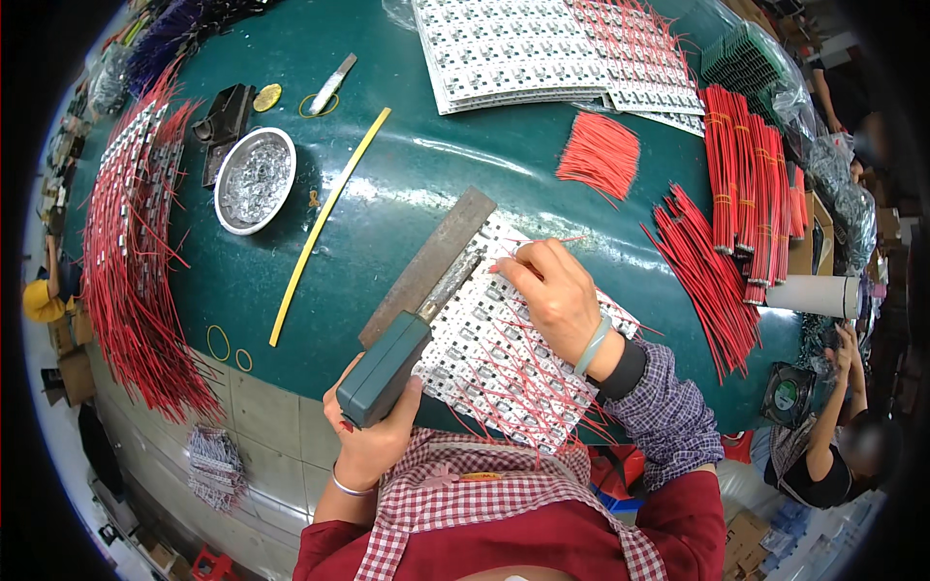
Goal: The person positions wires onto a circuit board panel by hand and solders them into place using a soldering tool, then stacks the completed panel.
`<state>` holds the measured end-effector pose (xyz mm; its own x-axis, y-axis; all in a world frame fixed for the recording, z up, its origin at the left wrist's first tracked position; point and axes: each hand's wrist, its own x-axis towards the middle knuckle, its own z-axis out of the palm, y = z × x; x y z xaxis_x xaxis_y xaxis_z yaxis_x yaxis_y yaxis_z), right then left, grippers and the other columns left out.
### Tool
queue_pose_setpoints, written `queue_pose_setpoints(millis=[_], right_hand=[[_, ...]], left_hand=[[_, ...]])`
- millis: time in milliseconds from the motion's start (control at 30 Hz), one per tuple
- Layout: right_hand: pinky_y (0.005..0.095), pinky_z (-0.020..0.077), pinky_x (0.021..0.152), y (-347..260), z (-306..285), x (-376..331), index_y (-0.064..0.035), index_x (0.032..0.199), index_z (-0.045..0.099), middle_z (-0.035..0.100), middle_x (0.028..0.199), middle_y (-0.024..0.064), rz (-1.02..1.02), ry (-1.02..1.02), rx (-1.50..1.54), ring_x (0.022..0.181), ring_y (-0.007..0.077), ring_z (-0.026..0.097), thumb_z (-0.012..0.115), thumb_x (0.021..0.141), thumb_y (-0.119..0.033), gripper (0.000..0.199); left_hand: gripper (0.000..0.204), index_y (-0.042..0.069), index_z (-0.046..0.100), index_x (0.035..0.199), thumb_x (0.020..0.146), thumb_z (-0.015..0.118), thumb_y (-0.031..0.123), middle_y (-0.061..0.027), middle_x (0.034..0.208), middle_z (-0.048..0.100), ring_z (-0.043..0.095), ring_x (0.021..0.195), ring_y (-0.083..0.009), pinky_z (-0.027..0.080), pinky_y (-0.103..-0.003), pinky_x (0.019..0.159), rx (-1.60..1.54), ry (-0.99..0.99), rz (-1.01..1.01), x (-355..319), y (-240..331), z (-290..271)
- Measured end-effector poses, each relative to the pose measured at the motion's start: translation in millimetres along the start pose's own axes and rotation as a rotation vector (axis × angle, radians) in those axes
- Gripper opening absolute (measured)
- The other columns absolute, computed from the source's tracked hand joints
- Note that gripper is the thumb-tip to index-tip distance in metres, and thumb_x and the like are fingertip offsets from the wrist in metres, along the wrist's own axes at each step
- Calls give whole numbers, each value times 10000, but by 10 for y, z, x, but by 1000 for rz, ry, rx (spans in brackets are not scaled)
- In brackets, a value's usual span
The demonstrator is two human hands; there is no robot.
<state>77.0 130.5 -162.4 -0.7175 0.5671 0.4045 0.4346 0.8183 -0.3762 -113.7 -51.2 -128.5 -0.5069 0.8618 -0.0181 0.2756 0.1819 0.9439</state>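
Note:
My left hand (376,441) is wrapped round a dark green boxy tool (387,373) with a long metal nose, which lies over a white circuit board panel (450,373). Red wires trail from several rows of small parts on that panel. Over its upper part, my right hand (562,295) is closed in a pinch on a thin red wire (570,238), its fingertips close to the tool's front end. Along the panel's upper left edge lies a flat dark metal bar (426,269).
Loose red wires (705,281) and banded wire bundles (746,174) lie right; a short-wire pile (599,155) and stacked panels (513,48) lie farther back. Left are a white bowl of metal bits (255,182), a yellow strip (329,228) and wired panels (131,242). A co-worker (823,436) sits right.

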Motion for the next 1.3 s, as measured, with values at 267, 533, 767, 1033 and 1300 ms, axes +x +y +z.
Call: queue_pose_setpoints(millis=[267,533,767,1033,1300], right_hand=[[359,490,668,-159,-94,21,-34,967,673,563,841,59,-18,72,-42,804,238,572,690,783,-40,184],[351,446,551,-249,18,-20,-41,976,688,461,743,58,65,81,-72,681,217,524,691,764,-9,214],[378,433,540,-285,60,-22,-56,976,714,453,712,63,99,89,-53,633,225,523,744,733,38,262],[382,445,546,-298,80,-16,-63,955,717,472,716,69,138,128,12,623,239,541,755,722,32,255],[376,450,548,-285,83,-6,-52,936,717,492,712,74,163,140,67,614,238,551,747,731,37,226]], left_hand=[[213,-66,714,941,744,785,-26,-117,859,721,687,711,-155,535,-267,648,-2,15,32,-16,-13,-31],[199,-52,707,917,734,785,-52,-118,868,706,682,721,-170,522,-279,635,-16,10,108,26,-13,-15],[175,-49,700,904,743,769,-61,-108,862,691,669,707,-169,513,-281,623,-10,-29,86,59,1,-23],[166,-48,689,887,735,749,-76,-108,831,674,655,684,-173,502,-284,613,-2,-41,107,86,14,-24],[163,-43,686,881,734,748,-75,-103,821,666,641,671,-172,492,-282,605,-8,-60,84,77,-23,-17]])
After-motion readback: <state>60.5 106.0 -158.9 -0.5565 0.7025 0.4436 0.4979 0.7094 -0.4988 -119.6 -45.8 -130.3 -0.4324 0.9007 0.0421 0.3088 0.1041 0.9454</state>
